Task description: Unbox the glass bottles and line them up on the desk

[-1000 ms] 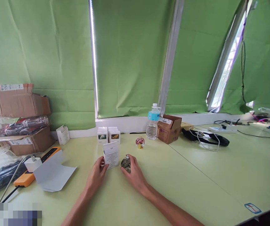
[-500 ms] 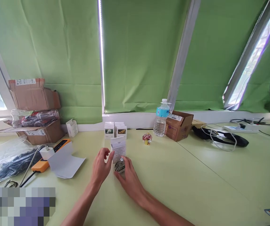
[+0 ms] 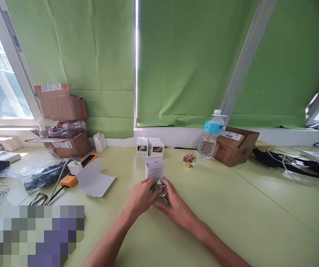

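Observation:
A small silver glass flask [image 3: 159, 191] with a round body and a metal neck stands on the pale green table [image 3: 231, 222], cupped between my left hand [image 3: 141, 196] and my right hand [image 3: 176, 209]. Both hands' fingers close around it, hiding most of its body. Just behind them stands a white carton [image 3: 155, 168] with printed text and a raised flap, not touched by either hand. Further back sit a group of white picture boxes [image 3: 149, 147] and a small red-and-gold glass ornament bottle [image 3: 189, 160].
A water bottle [image 3: 211, 139] and an open cardboard box [image 3: 236, 146] stand at the back right. To the left lie a white leaflet [image 3: 95, 178], an orange device [image 3: 78, 174] and a plastic bag of dark items [image 3: 42, 176]. Stacked cardboard boxes [image 3: 60, 102] stand by the window.
My left hand has moved from beside the white carton onto the flask, so both hands now hold it. The view has turned left, shifting everything rightward in the picture.

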A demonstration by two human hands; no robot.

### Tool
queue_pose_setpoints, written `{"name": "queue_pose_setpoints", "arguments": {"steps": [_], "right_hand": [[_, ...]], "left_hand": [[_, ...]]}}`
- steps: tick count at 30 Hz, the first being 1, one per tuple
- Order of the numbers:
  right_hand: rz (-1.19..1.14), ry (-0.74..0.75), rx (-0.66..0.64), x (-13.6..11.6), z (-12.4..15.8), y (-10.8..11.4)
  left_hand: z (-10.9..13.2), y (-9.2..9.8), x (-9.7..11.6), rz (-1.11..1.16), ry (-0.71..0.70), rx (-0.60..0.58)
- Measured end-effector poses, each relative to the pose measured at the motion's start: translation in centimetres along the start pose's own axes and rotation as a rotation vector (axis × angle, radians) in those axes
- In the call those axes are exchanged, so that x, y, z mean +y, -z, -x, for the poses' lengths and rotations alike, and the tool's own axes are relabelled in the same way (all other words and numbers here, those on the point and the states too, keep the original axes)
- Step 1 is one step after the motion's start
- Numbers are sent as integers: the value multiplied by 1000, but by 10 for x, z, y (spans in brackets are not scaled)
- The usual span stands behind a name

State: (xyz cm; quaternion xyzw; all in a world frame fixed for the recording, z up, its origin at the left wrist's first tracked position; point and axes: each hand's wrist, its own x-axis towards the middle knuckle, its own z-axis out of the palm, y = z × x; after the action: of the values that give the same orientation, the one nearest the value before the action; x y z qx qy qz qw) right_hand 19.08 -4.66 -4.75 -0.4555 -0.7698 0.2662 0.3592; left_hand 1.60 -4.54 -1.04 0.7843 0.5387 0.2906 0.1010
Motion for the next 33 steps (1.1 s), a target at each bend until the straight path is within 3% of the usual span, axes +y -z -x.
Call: {"name": "queue_pose_setpoints", "arguments": {"steps": [7, 14, 19, 28, 33], "right_hand": [[54, -67, 138, 0, -14, 32], [273, -72, -29, 8, -13, 34], [308, -65, -55, 4, -7, 24], [294, -54, 35, 6, -11, 21], [112, 47, 218, -7, -14, 34]], "left_hand": [[-2, 0, -7, -9, 3, 22], [-2, -2, -8, -3, -1, 17], [-1, -5, -7, 9, 12, 22], [-2, -7, -7, 55, 1, 9], [-2, -9, -7, 108, -25, -5]]}}
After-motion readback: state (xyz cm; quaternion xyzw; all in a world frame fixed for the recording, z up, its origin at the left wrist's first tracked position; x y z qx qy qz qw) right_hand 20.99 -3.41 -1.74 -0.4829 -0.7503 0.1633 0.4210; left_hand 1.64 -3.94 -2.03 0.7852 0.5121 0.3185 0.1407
